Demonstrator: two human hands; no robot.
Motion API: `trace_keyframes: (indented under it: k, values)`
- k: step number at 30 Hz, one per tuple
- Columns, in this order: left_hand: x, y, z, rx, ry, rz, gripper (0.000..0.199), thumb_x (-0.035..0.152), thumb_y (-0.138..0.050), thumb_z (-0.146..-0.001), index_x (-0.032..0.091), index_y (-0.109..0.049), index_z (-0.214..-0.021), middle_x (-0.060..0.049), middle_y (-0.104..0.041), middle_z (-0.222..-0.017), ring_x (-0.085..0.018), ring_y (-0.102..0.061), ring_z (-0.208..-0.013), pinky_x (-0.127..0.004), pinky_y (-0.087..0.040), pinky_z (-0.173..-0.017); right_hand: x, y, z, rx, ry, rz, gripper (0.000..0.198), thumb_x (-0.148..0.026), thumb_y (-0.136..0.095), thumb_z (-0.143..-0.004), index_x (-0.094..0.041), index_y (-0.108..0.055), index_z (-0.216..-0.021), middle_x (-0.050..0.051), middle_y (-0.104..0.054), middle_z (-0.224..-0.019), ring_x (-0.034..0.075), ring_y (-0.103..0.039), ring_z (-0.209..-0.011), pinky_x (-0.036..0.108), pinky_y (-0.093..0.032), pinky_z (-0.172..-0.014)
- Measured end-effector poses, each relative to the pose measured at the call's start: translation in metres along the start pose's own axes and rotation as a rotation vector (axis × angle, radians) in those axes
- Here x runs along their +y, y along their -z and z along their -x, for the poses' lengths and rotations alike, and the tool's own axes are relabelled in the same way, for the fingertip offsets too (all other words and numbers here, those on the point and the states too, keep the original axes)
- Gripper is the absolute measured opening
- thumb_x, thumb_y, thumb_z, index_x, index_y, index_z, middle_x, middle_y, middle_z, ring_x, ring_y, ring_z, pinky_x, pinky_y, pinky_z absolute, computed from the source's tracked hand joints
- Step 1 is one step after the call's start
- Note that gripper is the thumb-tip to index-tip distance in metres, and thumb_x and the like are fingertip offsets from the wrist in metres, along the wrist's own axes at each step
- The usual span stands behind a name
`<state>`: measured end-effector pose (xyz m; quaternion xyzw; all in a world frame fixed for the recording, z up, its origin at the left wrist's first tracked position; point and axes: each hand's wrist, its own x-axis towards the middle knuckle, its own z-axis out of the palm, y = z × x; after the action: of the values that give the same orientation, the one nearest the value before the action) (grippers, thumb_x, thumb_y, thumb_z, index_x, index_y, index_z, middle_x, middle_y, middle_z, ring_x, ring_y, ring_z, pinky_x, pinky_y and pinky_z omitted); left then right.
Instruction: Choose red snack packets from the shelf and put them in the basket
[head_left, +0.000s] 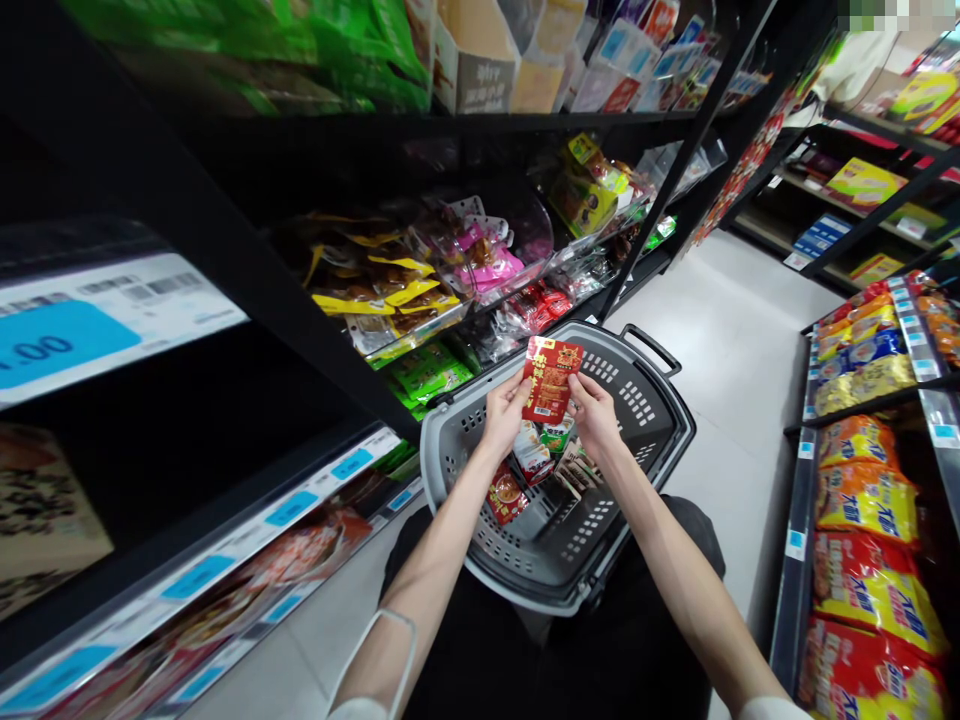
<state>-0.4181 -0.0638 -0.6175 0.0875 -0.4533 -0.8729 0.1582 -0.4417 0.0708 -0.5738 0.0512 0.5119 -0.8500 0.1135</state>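
Observation:
A red snack packet [553, 380] with yellow print is held upright above the basket. My left hand [505, 412] pinches its left edge, and my right hand [595, 412] grips its lower right edge. Below both hands stands a grey shopping basket [480, 580] with perforated walls, between my knees. Inside it lie a red packet [507, 495], a white and red packet [531, 455], a green packet [557, 434] and some brownish packets [577, 470]. The hands and the held packet partly hide the basket's contents.
Shelves on the left hold yellow-edged packets [382, 280], pink packets [484, 260] and green packets [431, 375]. At right, a rack carries bagged instant noodles [870, 570]. The pale floor [739, 400] runs between them. The basket's black handle [651, 348] points away from me.

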Motion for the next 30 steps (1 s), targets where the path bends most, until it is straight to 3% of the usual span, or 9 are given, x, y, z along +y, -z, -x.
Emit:
trace_keyframes:
  k: [8,30]
  values:
    - [0.0009,0.0005,0.0008,-0.018,-0.012,-0.012,0.06,0.052,-0.086,-0.073,0.015,-0.075,-0.119,-0.012,-0.077,-0.116,-0.026,-0.075,-0.098,-0.038,-0.061,-0.089,0.0003,0.001,0.0002,-0.014,0.009,0.027,0.036,-0.039,-0.093,-0.067,-0.024,-0.077,-0.095,0.003,-0.077,-0.105,0.019,-0.071,-0.098,0.032,-0.059,-0.081]
    - [0.0015,-0.0009,0.0017,-0.023,0.006,-0.003,0.059,0.053,-0.084,-0.075,0.016,-0.072,-0.12,-0.013,-0.077,-0.114,-0.029,-0.075,-0.1,-0.039,-0.061,-0.086,0.0018,-0.0001,-0.0012,0.024,-0.011,-0.001,0.037,-0.036,-0.095,-0.062,-0.022,-0.078,-0.093,0.003,-0.078,-0.104,0.017,-0.07,-0.093,0.027,-0.058,-0.077]
